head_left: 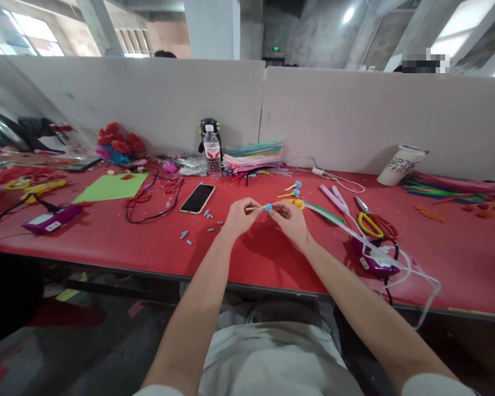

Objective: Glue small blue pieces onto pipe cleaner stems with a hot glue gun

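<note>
Over the red tabletop (pixel 256 258), my left hand (pixel 240 219) pinches the pale yellow stem of a small pipe-cleaner flower. The flower's blue fuzzy head (pixel 268 207) sits between both sets of fingertips. My right hand (pixel 292 221) is closed on that head from the other side, its fingertips partly hiding it. Two similar blue-headed pieces (pixel 296 193) with yellow stems lie just beyond my right hand, beside a yellow fuzzy piece (pixel 297 203). Short blue-grey bits (pixel 183 235) are scattered to the left of my left hand.
A phone (pixel 198 198) and water bottle (pixel 212 151) stand left. Pipe-cleaner bundles (pixel 253 157) lie at the back. On the right are a pink hair-straightener-like tool (pixel 335 198), scissors (pixel 370 220), a purple power strip (pixel 373 258) with trailing cables, and a tilted paper cup (pixel 402 165).
</note>
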A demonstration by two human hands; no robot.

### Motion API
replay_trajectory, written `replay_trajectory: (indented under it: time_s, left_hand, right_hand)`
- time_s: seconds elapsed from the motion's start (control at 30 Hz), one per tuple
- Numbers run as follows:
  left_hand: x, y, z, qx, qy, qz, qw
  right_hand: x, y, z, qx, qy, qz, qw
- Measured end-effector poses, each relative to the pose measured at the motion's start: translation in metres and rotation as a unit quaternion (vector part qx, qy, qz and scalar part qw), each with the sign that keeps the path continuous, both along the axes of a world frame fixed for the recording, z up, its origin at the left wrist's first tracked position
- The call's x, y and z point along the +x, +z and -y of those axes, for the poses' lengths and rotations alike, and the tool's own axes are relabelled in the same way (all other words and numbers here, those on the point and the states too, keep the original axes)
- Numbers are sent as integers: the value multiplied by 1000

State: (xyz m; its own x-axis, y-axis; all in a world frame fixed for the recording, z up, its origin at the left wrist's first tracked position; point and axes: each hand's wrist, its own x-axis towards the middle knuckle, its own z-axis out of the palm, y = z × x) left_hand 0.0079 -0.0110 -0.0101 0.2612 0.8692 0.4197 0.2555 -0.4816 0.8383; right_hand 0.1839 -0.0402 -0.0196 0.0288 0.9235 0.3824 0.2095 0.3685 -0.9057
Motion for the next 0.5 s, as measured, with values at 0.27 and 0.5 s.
replay_trajectory:
  time_s: [0.27, 0.5]
  left_hand:
    - [0, 2, 1, 9, 7, -1, 1000]
    - [3, 2, 5, 11, -9, 4, 1000]
  right_hand:
    - [0, 0, 0, 3, -2, 5, 1000]
    - [-1, 1, 1, 5, -14, -9, 1000]
